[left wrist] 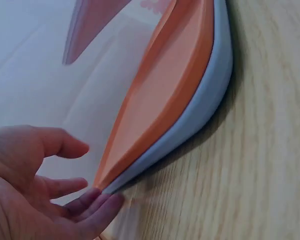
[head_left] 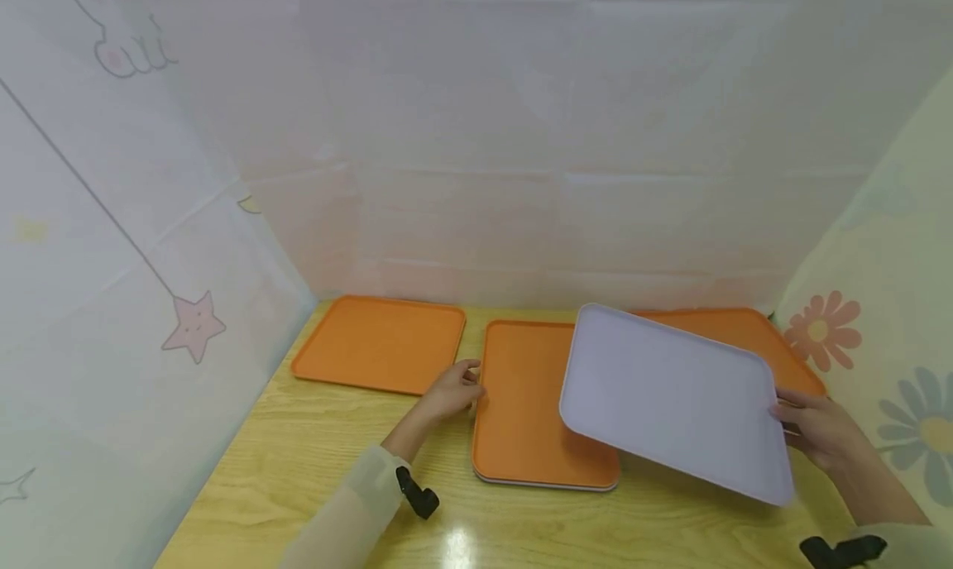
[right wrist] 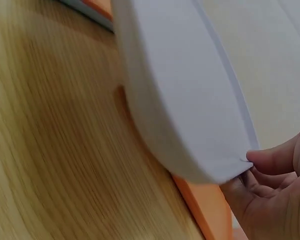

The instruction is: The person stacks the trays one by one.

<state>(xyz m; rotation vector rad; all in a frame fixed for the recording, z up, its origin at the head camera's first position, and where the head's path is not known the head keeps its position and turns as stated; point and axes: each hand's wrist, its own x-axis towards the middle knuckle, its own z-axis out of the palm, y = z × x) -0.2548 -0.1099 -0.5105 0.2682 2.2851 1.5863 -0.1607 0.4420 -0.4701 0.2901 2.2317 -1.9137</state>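
Lilac tray (head_left: 677,404) is tilted above the counter (head_left: 320,461), right of centre in the head view. At centre left, the left orange tray (head_left: 380,341) lies flat, its near right corner partly behind the left hand (head_left: 450,391). That hand's fingers are loosely bent and parted, gripping nothing; in the left wrist view some tips touch the stack's edge. The middle orange tray (head_left: 521,404) has its upper right covered by the lilac one; only the rim of a pale tray (head_left: 547,485) shows beneath it. Farther right, the right orange tray (head_left: 730,325) is largely hidden. The right hand (head_left: 822,432) pinches the lilac tray's right edge, fingers closed, some partly concealed underneath. Both sleeves are cut off below.
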